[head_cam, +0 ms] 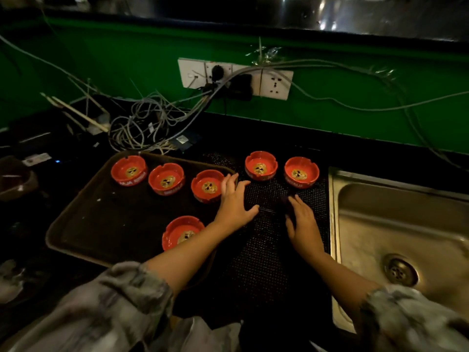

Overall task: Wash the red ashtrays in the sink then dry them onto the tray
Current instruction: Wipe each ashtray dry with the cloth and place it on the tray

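Several red ashtrays with gold centres stand on a dark tray (106,224): one at the back left (129,170), one beside it (166,179), one at the tray's right edge (206,185), one at the front (181,231). Two more ashtrays (261,165) (301,172) sit on a black dotted mat (266,250). My left hand (234,203) lies flat with fingers spread, just right of the third ashtray. My right hand (303,222) rests on the mat over a small dark object I cannot identify. The steel sink (396,224) is at the right.
A tangle of grey cables (142,123) and a wall socket strip (236,78) sit behind the tray against the green wall. The sink drain (400,269) shows at the basin's bottom. Dark clutter fills the counter's left end.
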Demonstrator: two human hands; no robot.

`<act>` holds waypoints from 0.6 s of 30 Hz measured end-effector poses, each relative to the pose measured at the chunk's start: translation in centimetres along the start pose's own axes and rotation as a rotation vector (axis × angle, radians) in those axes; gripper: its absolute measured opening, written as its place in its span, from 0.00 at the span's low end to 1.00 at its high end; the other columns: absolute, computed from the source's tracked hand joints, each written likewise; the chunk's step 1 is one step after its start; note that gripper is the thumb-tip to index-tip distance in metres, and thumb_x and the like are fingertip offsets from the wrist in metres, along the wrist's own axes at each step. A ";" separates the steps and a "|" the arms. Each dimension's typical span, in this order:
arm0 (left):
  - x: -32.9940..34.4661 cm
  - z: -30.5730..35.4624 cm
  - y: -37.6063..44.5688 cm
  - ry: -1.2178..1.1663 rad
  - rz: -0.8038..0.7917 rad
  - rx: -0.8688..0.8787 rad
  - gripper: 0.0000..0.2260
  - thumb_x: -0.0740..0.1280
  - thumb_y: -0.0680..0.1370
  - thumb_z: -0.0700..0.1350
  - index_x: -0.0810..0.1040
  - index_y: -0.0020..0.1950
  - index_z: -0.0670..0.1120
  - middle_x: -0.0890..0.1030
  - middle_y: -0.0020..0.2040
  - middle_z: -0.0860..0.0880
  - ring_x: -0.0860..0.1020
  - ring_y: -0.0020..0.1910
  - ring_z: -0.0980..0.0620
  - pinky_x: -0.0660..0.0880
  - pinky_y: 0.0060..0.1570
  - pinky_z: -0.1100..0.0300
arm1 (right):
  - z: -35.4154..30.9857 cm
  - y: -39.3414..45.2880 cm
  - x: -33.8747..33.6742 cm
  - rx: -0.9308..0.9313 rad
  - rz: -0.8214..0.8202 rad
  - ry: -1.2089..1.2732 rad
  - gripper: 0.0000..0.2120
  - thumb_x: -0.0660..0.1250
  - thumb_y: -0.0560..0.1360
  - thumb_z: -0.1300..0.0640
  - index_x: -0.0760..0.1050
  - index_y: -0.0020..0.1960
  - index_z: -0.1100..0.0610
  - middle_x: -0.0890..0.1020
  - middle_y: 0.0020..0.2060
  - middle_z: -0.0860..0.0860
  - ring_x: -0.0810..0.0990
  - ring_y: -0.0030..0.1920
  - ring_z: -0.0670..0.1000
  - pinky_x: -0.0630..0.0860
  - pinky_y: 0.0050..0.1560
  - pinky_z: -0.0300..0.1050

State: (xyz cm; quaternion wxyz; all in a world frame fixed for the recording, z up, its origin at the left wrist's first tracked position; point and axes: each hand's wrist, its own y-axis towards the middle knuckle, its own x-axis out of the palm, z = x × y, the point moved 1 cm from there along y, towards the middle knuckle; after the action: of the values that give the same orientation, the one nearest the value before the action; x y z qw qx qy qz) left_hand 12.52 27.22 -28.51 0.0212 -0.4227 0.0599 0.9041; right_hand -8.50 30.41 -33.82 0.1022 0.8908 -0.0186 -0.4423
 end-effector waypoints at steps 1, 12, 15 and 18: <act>0.7 0.1 1.0 -0.002 -0.049 -0.003 0.32 0.73 0.73 0.51 0.65 0.72 0.45 0.53 0.78 0.41 0.43 0.77 0.45 0.49 0.74 0.50 | 0.3 0.3 0.2 0.020 -0.008 -0.034 0.25 0.66 0.77 0.57 0.65 0.73 0.56 0.67 0.71 0.55 0.63 0.72 0.54 0.64 0.71 0.52; 5.4 0.3 11.0 -0.070 -0.114 -0.097 0.47 0.77 0.69 0.54 0.52 0.78 0.46 0.44 0.79 0.41 0.41 0.78 0.41 0.48 0.75 0.46 | 1.3 0.1 0.9 -0.008 -0.049 -0.176 0.29 0.66 0.74 0.51 0.64 0.73 0.52 0.65 0.73 0.54 0.62 0.73 0.55 0.61 0.72 0.58; 6.7 0.1 12.6 -0.110 -0.047 -0.183 0.51 0.79 0.66 0.56 0.52 0.78 0.45 0.46 0.79 0.40 0.43 0.77 0.40 0.48 0.74 0.46 | 1.4 0.3 1.0 -0.011 -0.067 -0.187 0.30 0.66 0.73 0.50 0.64 0.73 0.52 0.65 0.72 0.54 0.61 0.73 0.55 0.60 0.72 0.58; 7.7 0.1 13.0 -0.167 0.101 -0.259 0.50 0.80 0.63 0.54 0.57 0.76 0.42 0.58 0.75 0.40 0.57 0.74 0.39 0.57 0.72 0.50 | 1.4 0.4 1.0 -0.012 -0.080 -0.183 0.30 0.66 0.72 0.50 0.64 0.73 0.52 0.65 0.72 0.54 0.61 0.73 0.56 0.59 0.73 0.58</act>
State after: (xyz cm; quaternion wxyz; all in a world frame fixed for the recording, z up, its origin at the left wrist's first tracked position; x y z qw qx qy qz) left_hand 6.36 14.27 -33.17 -0.0739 -0.3416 -0.0383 0.9362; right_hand -9.01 29.68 -35.39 0.0878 0.8460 0.0102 -0.5259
